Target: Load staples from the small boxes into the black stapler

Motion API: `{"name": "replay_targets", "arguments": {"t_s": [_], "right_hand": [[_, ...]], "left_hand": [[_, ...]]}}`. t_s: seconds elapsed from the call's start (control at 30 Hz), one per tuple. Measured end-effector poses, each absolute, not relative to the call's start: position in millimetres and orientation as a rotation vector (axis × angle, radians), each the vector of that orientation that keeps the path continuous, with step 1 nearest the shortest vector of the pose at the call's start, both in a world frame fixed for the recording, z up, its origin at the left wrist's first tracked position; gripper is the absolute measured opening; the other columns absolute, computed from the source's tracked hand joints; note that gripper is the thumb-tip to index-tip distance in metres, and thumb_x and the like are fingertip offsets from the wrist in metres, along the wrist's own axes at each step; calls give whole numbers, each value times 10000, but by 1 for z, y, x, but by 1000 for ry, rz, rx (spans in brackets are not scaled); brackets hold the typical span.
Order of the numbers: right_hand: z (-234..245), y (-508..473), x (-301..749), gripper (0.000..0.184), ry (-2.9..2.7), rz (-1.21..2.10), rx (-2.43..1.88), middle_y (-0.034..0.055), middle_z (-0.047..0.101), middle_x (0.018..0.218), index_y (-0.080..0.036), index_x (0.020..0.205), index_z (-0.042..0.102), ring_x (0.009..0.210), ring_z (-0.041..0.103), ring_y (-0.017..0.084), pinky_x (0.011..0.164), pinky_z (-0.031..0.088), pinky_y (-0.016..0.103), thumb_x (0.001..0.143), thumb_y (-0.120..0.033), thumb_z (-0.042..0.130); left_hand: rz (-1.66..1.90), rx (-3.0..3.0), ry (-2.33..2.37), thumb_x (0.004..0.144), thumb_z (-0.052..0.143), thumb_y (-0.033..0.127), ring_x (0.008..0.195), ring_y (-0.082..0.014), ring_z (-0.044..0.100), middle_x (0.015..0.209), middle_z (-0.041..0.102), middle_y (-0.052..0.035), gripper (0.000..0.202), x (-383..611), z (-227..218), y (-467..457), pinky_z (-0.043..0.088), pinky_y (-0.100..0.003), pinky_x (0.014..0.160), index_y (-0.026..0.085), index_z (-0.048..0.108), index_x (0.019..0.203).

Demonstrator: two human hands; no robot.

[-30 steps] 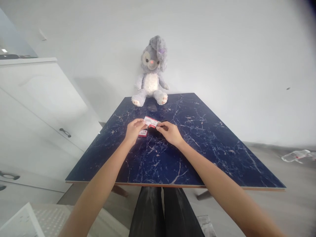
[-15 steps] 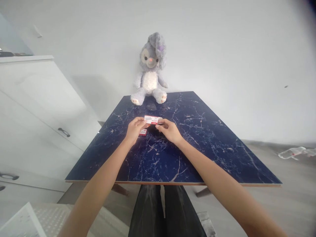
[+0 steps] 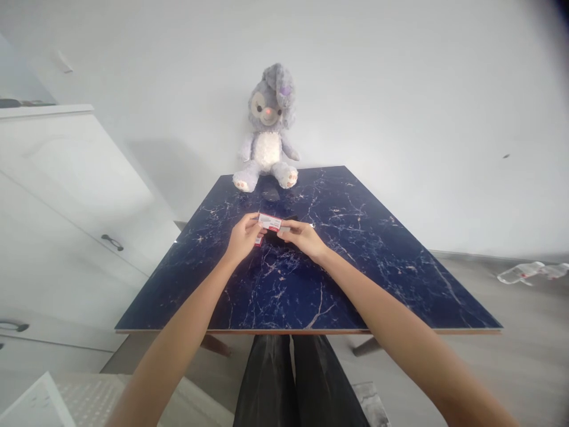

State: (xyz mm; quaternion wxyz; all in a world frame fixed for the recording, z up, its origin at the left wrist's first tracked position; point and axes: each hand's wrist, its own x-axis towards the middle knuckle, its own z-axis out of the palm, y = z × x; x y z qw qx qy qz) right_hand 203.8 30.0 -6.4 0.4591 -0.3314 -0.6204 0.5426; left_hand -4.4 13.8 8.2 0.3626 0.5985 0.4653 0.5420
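Note:
A small red-and-white printed box (image 3: 269,222) is held just above the blue marbled table (image 3: 284,296). My left hand (image 3: 243,238) pinches its left end between thumb and fingers. At the right end, the thumb and fingers of my right hand (image 3: 306,239) close on it, beside a pale part that may be its end flap. Under my left fingers a second red-and-white box (image 3: 258,241) lies on the table, mostly covered by the hand. Dark shadow, or something dark, shows around my right fingertips; I cannot tell which.
A grey plush rabbit (image 3: 268,136) sits at the table's back edge against the white wall. White cabinets (image 3: 66,207) with dark handles stand to the left. Clear plastic items (image 3: 524,273) lie on the floor at the right.
The held box has tilted, its right end now lower, and sits slightly nearer to me. My right fingers have shifted on its right end. The whole view has moved slightly.

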Motion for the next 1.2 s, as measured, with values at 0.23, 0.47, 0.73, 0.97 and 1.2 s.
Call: {"name": "replay_targets", "arguments": {"t_s": [0.23,0.47,0.73,0.97,1.2], "right_hand": [[-7,32,203,383,-1655,1221,-841,41,751,1036,-221,1160,717,789,683,165,746,564,323,795,-340,718],[-6,36,204,270,-1564,1238,-894,68,753,1073,-209,1047,722,901,706,185,807,572,343,788,-287,717],[0,20,199,312,-1706,938,-913,42,737,989,-217,1089,681,723,670,149,724,549,308,807,-346,722],[8,15,204,149,-1833,546,-950,15,712,835,-229,942,703,686,626,164,697,501,300,841,-338,693],[11,15,205,66,-1845,477,-860,17,702,847,-221,826,685,704,622,152,693,495,276,847,-283,681]], "left_hand": [[1555,1584,1214,839,718,375,788,-202,724,1072,747,-95,335,-2,12,8,572,-315,743,208,697,1129],[1723,1645,1250,868,694,401,757,-194,716,927,751,-69,256,4,21,-2,574,-320,769,198,723,1022],[1567,1127,1097,801,766,361,784,-185,742,855,750,-52,261,-1,9,19,600,-326,787,190,639,953],[1396,1012,963,813,754,276,783,-149,740,901,763,-65,214,-2,9,18,586,-249,764,187,586,911],[1353,956,887,829,717,217,821,-166,742,897,759,-72,166,-3,11,18,582,-262,784,177,561,871]]}}
